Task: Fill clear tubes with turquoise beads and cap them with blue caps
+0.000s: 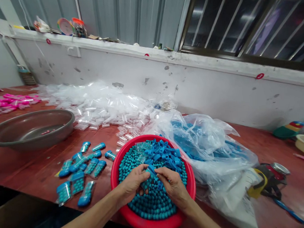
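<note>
A red basin (114,177) at the table's near edge is full of small teal beads (156,204), with blue plastic clips (163,153) heaped at its far side. Both my hands meet over the beads. My left hand (132,184) is closed around a small clear bag of beads. My right hand (172,185) pinches a blue clip at the top of that same bag (150,172). To the left of the basin, several filled bead packets (80,172) with blue tops lie on the red-brown table (27,168).
A grey metal basin (32,128) stands at the left. Behind it a heap of empty clear bags (100,104) runs along the wall. A big plastic bag of blue clips (206,141) lies right of the red basin. Pink packets (6,103) lie far left, oddments far right.
</note>
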`<state>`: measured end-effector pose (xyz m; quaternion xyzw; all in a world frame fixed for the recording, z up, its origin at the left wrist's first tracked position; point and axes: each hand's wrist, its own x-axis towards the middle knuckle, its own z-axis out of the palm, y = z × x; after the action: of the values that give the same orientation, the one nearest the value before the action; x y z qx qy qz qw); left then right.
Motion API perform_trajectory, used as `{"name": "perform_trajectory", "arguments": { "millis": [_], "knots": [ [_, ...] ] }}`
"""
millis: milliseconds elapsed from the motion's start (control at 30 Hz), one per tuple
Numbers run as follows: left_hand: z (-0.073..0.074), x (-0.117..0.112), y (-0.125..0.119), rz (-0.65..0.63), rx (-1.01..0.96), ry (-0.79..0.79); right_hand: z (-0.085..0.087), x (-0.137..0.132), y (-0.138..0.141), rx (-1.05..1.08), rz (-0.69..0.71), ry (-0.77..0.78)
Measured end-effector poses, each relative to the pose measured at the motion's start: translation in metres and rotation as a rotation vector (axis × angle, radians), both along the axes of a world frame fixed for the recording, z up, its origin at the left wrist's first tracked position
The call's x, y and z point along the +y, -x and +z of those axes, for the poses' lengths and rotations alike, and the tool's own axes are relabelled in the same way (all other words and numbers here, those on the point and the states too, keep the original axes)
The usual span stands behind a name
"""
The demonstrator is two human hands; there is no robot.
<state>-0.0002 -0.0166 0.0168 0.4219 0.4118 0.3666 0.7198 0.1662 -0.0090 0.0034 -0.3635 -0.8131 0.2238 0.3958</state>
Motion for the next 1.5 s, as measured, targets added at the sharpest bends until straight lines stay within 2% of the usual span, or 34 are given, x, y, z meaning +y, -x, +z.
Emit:
{"name": "perform_trajectory", "arguments": {
  "millis": [67,200,300,367,433,533,567,633,800,900,967,1067,1133,1200,1367,1433,1500],
  "knots": [
    [-0.001,0.000,0.000,-0.003,0.012,-0.014,0.000,-0.002,0.000,0.006,-0.029,-0.008],
    [-0.006,-0.001,-0.004,0.056,0.069,-0.054,0.003,-0.006,0.003,-0.122,-0.047,-0.131],
    [-0.010,-0.003,-0.007,0.085,0.109,-0.075,0.004,-0.010,0.003,-0.197,-0.014,-0.202],
    [-0.010,-0.004,-0.007,0.091,0.114,-0.095,0.003,-0.012,0.003,-0.179,0.022,-0.192],
    [-0.009,-0.005,-0.007,0.081,0.105,-0.135,0.003,-0.013,0.003,-0.079,0.008,-0.088],
    [-0.005,-0.006,-0.005,0.060,0.130,-0.216,0.005,-0.015,0.004,0.099,-0.076,0.212],
    [-0.004,-0.006,-0.005,0.058,0.148,-0.237,0.006,-0.015,0.005,0.116,-0.083,0.302],
    [-0.004,-0.008,-0.004,0.062,0.170,-0.262,0.009,-0.015,0.005,0.088,-0.040,0.381],
    [-0.006,-0.011,-0.006,0.081,0.179,-0.244,0.020,-0.009,-0.002,-0.067,0.141,0.319],
    [-0.006,-0.010,-0.008,0.072,0.202,-0.237,0.024,-0.008,-0.008,-0.075,0.197,0.385],
    [-0.005,-0.009,-0.010,0.056,0.196,-0.208,0.019,-0.011,-0.009,-0.070,0.181,0.405],
    [-0.004,-0.010,-0.015,0.098,0.259,-0.161,0.007,-0.016,-0.007,-0.115,0.078,0.248],
    [-0.004,-0.011,-0.018,0.144,0.305,-0.172,0.000,-0.017,-0.005,-0.126,0.059,0.191],
    [-0.003,-0.011,-0.020,0.150,0.286,-0.174,-0.001,-0.015,-0.006,-0.069,0.093,0.277],
    [-0.003,-0.007,-0.014,0.059,0.144,-0.156,0.018,-0.005,-0.015,0.206,0.205,0.737],
    [-0.003,-0.006,-0.010,0.024,0.142,-0.157,0.024,-0.001,-0.016,0.295,0.220,0.845],
    [-0.003,-0.007,-0.008,-0.005,0.169,-0.154,0.026,0.002,-0.013,0.395,0.160,0.889]
  ]
}}
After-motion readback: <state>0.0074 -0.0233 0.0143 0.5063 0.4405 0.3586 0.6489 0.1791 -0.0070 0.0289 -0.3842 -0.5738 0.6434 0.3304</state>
